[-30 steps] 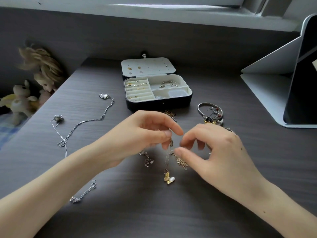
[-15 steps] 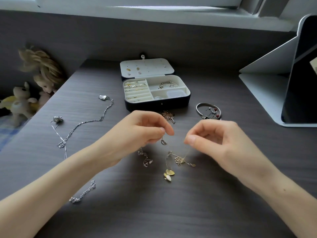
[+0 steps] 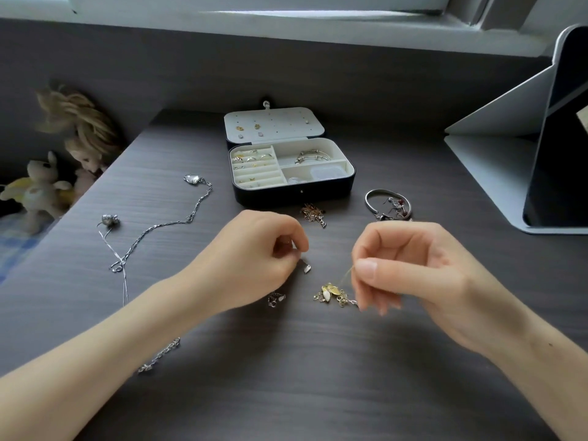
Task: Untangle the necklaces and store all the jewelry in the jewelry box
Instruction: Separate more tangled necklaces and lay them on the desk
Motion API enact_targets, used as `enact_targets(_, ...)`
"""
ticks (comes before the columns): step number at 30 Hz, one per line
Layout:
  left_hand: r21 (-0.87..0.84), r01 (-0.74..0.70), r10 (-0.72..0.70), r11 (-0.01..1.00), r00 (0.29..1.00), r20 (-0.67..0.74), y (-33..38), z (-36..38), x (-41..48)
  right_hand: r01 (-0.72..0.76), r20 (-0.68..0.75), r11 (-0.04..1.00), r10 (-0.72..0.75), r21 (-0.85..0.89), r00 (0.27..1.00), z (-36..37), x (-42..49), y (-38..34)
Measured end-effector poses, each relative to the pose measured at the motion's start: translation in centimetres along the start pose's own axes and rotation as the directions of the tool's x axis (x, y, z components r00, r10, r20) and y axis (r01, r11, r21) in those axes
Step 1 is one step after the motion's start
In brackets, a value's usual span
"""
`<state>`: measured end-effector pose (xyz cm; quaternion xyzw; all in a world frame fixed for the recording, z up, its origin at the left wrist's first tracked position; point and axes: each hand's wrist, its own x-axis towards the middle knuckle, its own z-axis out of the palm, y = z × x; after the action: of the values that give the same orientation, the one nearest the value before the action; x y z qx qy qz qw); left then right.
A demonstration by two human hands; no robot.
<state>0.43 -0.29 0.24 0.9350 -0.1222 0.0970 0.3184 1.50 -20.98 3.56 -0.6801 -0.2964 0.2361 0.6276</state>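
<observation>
- Left hand (image 3: 254,259): fingers curled, pinching a small clasp piece (image 3: 306,268) just above the desk (image 3: 286,377).
- Right hand (image 3: 413,272): thumb and fingers pinch the gold necklace (image 3: 331,292) by its fine chain. The pendant cluster lies between the hands, nearer than the open jewelry box (image 3: 286,195).
- Technique: probably best to part the hands slowly, leaving slack at the knot.

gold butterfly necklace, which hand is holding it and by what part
The right hand pinches its thin chain between thumb and forefinger, above the butterfly pendant. The left hand pinches a silver clasp by its upper end.
</observation>
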Motion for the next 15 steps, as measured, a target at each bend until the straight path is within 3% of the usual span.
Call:
enact_targets(3, -0.015, -0.009, 0.009, 1.000, 0.999, -0.039, -0.1, -0.2, 0.1, 0.008, 0.081, 0.998, -0.003, -0.065, 0.997, 0.1, -0.3, -0.1)
enact_targets(4, -0.056, 0.001, -0.003, 0.998, 0.999, -0.048, 0.1, -0.3, 0.1, 0.059, 0.071, 0.975, -0.044, -0.213, 0.996, 0.2, -0.3, 0.1)
enact_targets(5, -0.109, 0.015, -0.021, 0.994, 0.999, -0.050, 0.2, -0.5, 0.2, 0.134, 0.042, 0.885, -0.130, -0.447, 0.991, 0.3, -0.3, 0.5)
enact_targets(6, -0.171, 0.029, -0.036, 0.985, 0.998, -0.041, 0.4, -0.7, 0.3, 0.189, 0.017, 0.719, -0.240, -0.669, 0.971, 0.6, -0.1, 1.1)
enact_targets(7, -0.236, 0.037, -0.044, 0.971, 0.999, -0.024, 0.6, -0.9, 0.3, 0.184, -0.017, 0.563, -0.332, -0.806, 0.943, 0.9, 0.0, 1.6)
enact_targets(8, -0.295, 0.040, -0.042, 0.955, 0.999, 0.000, 0.7, -1.0, 0.4, 0.141, -0.069, 0.485, -0.389, -0.863, 0.919, 1.2, 0.2, 1.9)
enact_targets(11, -0.403, 0.025, 0.006, 0.915, 0.997, 0.074, 1.2, -1.6, 0.3, 0.049, -0.201, 0.539, -0.395, -0.841, 0.896, 1.7, 0.6, 2.0)
enact_targets(15, -0.476, 0.004, 0.052, 0.879, 0.993, 0.104, 2.3, -2.5, 0.0, 0.022, -0.186, 0.696, -0.222, -0.717, 0.957, 2.2, 1.3, 1.6)
